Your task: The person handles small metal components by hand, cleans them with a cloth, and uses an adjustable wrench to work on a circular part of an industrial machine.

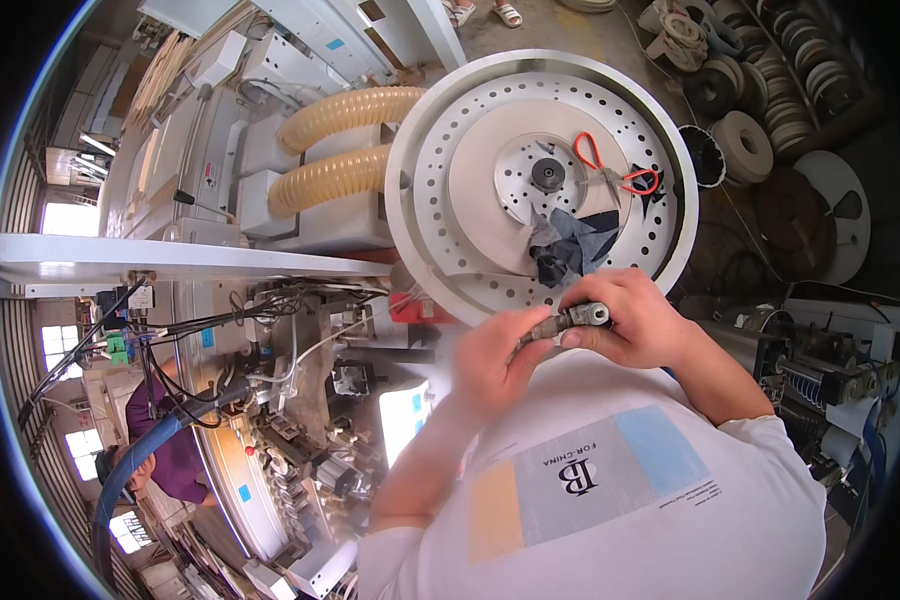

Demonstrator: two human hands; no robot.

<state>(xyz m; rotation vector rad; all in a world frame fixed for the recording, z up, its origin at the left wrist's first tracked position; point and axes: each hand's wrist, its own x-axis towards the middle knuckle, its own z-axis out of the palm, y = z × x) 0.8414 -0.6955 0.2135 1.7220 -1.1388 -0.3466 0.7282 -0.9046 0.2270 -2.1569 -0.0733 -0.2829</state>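
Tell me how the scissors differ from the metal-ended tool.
The scissors have red-orange loop handles; the metal-ended tool shows grey and dark tones. The scissors lie unheld on the round reel; the metal-ended tool is gripped by the left hand and right hand. Both show metal.

1 head-worn fisheye faces down, close above the wearer's white shirt

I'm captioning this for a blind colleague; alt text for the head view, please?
A person's left hand and right hand grip a small metal-ended object, its exact kind unclear, near a round, white-rimmed tray. The tray holds a pale roll, with red-handled scissors and dark scraps on top.
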